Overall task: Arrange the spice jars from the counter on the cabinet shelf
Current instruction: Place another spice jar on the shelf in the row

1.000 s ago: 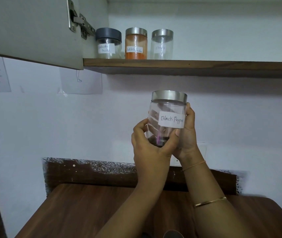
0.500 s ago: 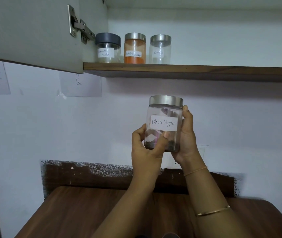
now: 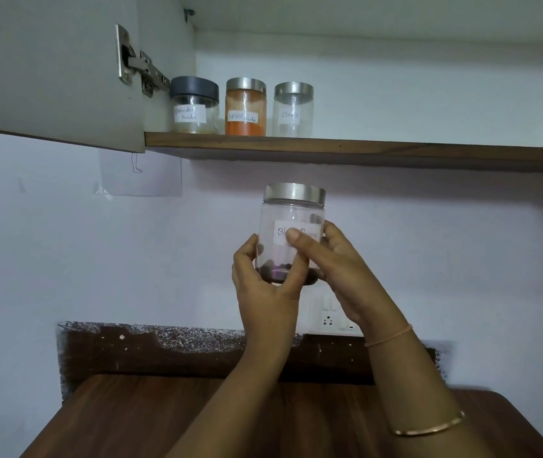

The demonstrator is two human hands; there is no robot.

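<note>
Pepper jar (image 3: 288, 211) is clasped by left hand (image 3: 263, 285) and right hand (image 3: 346, 272).

The jar (image 3: 291, 213) you hold at centre frame is clear and glossy, with a brushed metal lid (image 3: 294, 193) and a matt paper label (image 3: 311, 230). Upper centre, the shelf (image 3: 362, 152) has a matt wood-grain edge; the hinge (image 3: 138, 66) at upper left is shiny metal. At the bottom, the table (image 3: 131, 418) is smooth dark wood with a faint sheen. Your bangle (image 3: 428, 430), lower right, is polished metal.
</note>
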